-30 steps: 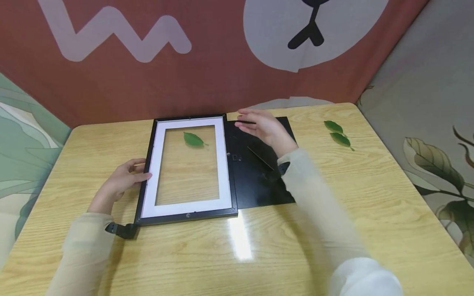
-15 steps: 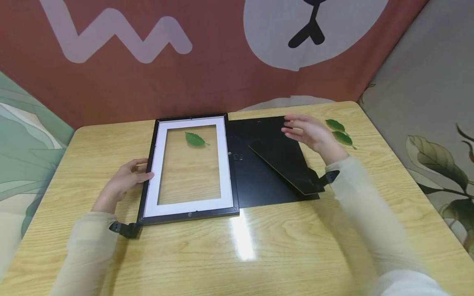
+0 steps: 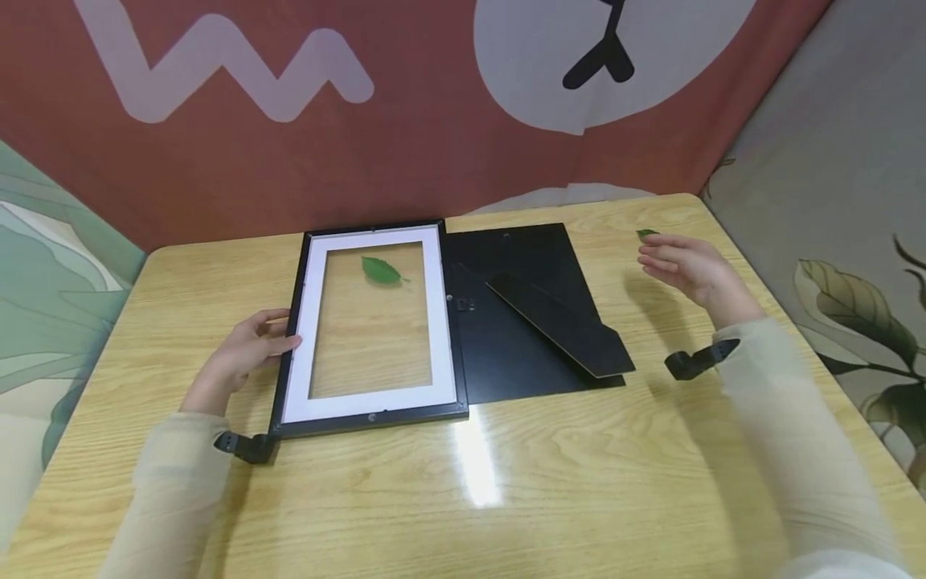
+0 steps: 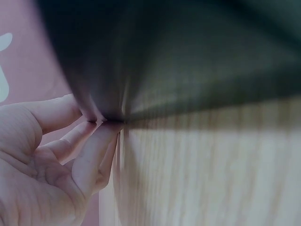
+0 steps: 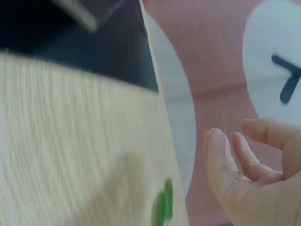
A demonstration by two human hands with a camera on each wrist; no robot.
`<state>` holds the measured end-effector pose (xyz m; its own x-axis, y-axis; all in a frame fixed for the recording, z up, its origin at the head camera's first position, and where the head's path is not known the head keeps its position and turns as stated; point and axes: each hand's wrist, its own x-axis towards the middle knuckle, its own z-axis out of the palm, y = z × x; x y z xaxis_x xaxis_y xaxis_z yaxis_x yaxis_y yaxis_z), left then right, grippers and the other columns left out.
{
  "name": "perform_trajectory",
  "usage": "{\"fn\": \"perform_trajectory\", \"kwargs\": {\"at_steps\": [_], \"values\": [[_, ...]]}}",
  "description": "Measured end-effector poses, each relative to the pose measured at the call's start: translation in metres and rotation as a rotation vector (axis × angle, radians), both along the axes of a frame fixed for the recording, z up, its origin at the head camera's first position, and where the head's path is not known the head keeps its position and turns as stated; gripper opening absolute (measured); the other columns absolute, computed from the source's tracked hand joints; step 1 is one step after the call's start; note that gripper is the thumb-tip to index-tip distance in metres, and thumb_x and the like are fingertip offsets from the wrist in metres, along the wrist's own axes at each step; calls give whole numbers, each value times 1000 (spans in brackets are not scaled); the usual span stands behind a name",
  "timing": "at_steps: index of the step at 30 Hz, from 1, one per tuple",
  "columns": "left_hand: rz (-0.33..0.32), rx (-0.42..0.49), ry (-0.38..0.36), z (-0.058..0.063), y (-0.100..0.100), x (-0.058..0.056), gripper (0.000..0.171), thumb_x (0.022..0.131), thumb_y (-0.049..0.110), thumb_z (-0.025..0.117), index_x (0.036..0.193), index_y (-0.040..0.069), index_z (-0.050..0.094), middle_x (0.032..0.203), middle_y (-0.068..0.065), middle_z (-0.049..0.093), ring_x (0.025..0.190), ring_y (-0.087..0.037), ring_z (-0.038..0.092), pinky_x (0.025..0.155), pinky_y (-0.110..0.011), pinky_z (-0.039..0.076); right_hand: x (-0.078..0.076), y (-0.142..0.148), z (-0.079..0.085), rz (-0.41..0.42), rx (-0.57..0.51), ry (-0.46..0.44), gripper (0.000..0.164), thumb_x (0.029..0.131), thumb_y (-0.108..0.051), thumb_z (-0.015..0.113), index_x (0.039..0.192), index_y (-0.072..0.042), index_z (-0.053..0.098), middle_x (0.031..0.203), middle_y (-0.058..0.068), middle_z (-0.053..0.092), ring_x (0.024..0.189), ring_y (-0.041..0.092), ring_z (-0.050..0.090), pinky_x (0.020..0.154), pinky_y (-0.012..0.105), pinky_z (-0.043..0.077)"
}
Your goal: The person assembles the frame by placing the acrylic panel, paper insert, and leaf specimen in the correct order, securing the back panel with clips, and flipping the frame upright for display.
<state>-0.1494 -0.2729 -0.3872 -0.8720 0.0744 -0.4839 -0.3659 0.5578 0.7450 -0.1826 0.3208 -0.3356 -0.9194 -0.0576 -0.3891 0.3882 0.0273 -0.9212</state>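
A black picture frame (image 3: pixel 419 415) with a white mat (image 3: pixel 443 322) lies on the table, and a single green leaf (image 3: pixel 381 270) shows inside its opening. At its left side, my left hand (image 3: pixel 242 354) pinches the frame's edge, thumb on top; the left wrist view shows those fingertips (image 4: pixel 109 126) meeting the dark edge. My right hand (image 3: pixel 698 273) hovers at the right, fingers relaxed and holding nothing. Below it, green leaves (image 5: pixel 162 207) lie on the table, mostly hidden by the hand in the head view.
A black backing board (image 3: pixel 531 249) lies against the frame's right side, its easel stand (image 3: pixel 564 326) raised at an angle. The wooden table (image 3: pixel 579 474) meets a red printed cloth (image 3: pixel 405 161) at the back. Black wrist cameras sit on both sleeves.
My right hand has moved right, from above the backing board to over the leaves, which it now mostly covers. My left hand stays at the frame's left edge.
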Motion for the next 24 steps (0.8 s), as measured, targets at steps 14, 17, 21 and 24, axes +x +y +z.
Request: {"fn": "perform_trajectory", "kwargs": {"at_steps": [14,17,21,24], "values": [[3,11,3,0,3,0,75,96,23,57,153,5,11,154,-30,19,136,-44,36,109,-52,40,14,62,-21,-182,-66,-46,78,91,-13,60,153,-12,12,81,-20,64,79,-6,63,77,8,52],[2,11,5,-1,2,0,75,97,22,56,153,5,11,154,-30,19,136,-44,37,109,-52,40,17,69,-26,-204,-93,-46,65,92,-11,59,148,-19,27,80,-18,66,79,-5,64,76,9,53],[3,15,7,-2,0,0,74,97,22,56,153,5,11,154,-30,20,136,-44,36,109,-52,40,20,74,-32,-230,-105,-48,37,92,-12,60,126,-19,48,80,-15,67,79,-3,65,76,10,54],[2,14,9,-2,0,0,75,97,24,56,153,5,11,154,-31,20,136,-44,36,109,-52,40,20,76,-38,-249,-53,-39,24,91,-13,61,113,-17,53,79,-17,67,77,-5,64,74,9,53]]}}
